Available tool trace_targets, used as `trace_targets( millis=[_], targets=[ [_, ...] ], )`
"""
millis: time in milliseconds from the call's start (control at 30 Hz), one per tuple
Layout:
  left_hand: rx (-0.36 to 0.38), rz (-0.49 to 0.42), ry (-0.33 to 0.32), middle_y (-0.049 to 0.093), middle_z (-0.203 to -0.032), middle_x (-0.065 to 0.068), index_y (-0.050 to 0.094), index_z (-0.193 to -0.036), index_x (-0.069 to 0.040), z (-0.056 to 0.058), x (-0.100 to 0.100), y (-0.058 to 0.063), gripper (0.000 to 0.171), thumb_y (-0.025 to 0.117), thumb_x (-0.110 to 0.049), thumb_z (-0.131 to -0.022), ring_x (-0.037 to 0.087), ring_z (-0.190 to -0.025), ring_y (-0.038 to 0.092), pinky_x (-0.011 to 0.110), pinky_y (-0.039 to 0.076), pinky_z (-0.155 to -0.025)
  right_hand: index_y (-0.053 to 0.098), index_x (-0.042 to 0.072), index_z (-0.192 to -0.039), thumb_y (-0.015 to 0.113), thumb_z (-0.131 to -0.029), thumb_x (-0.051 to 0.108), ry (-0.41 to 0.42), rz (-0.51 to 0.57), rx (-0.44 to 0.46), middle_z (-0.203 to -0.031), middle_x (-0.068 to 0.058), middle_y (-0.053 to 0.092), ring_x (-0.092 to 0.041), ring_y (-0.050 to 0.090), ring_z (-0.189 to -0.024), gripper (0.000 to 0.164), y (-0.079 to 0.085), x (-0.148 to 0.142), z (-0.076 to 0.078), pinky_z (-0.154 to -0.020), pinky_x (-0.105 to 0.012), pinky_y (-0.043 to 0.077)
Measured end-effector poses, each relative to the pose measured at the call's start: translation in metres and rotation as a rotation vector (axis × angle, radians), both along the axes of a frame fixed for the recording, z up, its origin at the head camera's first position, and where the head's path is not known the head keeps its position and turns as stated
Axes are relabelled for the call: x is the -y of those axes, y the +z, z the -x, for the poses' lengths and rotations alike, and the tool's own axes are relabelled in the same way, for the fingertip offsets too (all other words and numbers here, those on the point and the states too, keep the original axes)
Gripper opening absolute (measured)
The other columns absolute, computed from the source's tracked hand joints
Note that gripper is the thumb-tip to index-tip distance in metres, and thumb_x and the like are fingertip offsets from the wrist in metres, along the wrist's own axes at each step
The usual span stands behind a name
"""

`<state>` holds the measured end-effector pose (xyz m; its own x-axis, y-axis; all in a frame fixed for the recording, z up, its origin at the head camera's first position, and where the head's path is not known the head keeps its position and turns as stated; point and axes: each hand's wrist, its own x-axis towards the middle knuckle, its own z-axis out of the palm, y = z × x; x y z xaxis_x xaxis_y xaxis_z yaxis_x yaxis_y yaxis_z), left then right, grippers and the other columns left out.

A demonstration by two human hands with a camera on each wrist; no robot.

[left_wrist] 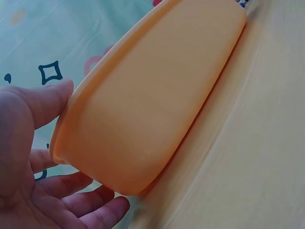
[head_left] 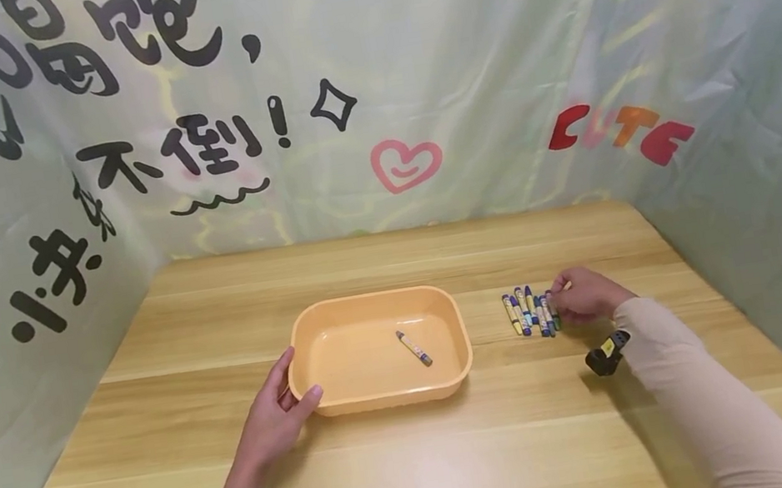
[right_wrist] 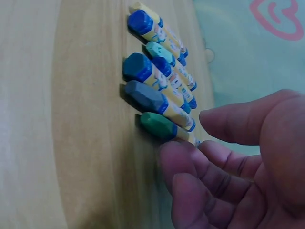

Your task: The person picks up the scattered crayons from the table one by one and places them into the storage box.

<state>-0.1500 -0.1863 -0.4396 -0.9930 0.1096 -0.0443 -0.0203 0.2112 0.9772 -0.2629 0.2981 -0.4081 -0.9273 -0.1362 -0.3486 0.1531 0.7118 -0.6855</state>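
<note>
The left hand grips an orange plastic tray at its left end, thumb over the rim and the other fingers against the outside of the wall. The tray stands upright on a wood-grain desk, and a single wrapped crayon lies slantwise on its floor, right of the middle.

To the right of the tray, just apart from it, a row of crayons lies side by side on the desk (yellow wrappers, blue bands). The right hand is at the right end of this row, grasping nothing: its fingers are loosely bent and the thumb stands apart from them. Its fingertips are at the far end of a green crayon; whether they touch it, I cannot tell. Next to that one lies a grey-blue crayon, and farther along the row an aqua crayon.

Light-coloured sleeves cover both forearms. Behind the desk hangs a pale green printed cloth with black characters, a pink heart and colourful CUTE lettering
</note>
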Motion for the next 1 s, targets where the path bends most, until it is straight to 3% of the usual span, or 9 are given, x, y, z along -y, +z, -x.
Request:
trace_targets(
  millis=[133, 333, 533, 767, 1000],
  targets=[
    [-0.007, -0.003, -0.008, 0.021, -0.157, 0.019, 0.015, -0.155, -0.007, 0.000, -0.001, -0.001, 0.085, 0.070, -0.018, -0.091, 0.032, -0.136, 0.036, 0.026, 0.044, -0.099, 0.050, -0.002, -0.096, 0.056, -0.091, 0.009, 0.000, -0.042, 0.004, -0.074, -0.007, 0.058, -0.014, 0.054, -0.057, 0.014, -0.004, -0.001, 0.000, -0.049, -0.026, 0.050],
    [-0.002, 0.007, -0.002, 0.024, -0.157, 0.018, 0.015, -0.156, -0.008, -0.002, -0.001, -0.001, 0.088, 0.072, -0.021, -0.090, 0.031, -0.135, 0.038, 0.026, 0.045, -0.098, 0.050, 0.004, -0.079, 0.055, -0.087, 0.006, 0.016, -0.121, -0.021, -0.066, -0.004, 0.056, -0.013, 0.051, -0.052, 0.010, -0.008, 0.000, 0.003, -0.044, -0.022, 0.042],
    [-0.009, 0.012, 0.000, 0.026, -0.156, 0.019, 0.016, -0.155, -0.006, -0.002, 0.000, -0.002, 0.088, 0.073, -0.018, -0.089, 0.032, -0.134, 0.040, 0.024, 0.046, -0.096, 0.055, 0.002, -0.082, 0.054, -0.083, 0.006, -0.002, -0.185, -0.041, -0.069, -0.006, 0.058, -0.013, 0.053, -0.052, 0.004, -0.007, 0.006, 0.004, -0.044, -0.022, 0.044],
    [-0.009, 0.016, -0.002, 0.023, -0.157, 0.018, 0.016, -0.155, -0.007, -0.002, 0.000, -0.002, 0.088, 0.073, -0.022, -0.089, 0.032, -0.136, 0.038, 0.026, 0.045, -0.099, 0.059, -0.001, -0.083, 0.052, -0.084, 0.007, -0.013, -0.242, -0.018, -0.073, -0.008, 0.062, -0.011, 0.052, -0.052, 0.011, -0.005, 0.010, 0.007, -0.045, -0.020, 0.045],
    [-0.001, 0.007, 0.000, 0.024, -0.157, 0.018, 0.016, -0.155, -0.007, -0.002, -0.001, -0.001, 0.088, 0.073, -0.021, -0.089, 0.032, -0.135, 0.038, 0.025, 0.046, -0.098, 0.053, 0.006, -0.069, 0.051, -0.085, 0.008, 0.032, -0.242, -0.016, -0.063, -0.002, 0.057, -0.009, 0.050, -0.049, 0.016, -0.004, 0.009, 0.009, -0.045, -0.019, 0.043]
  ],
)
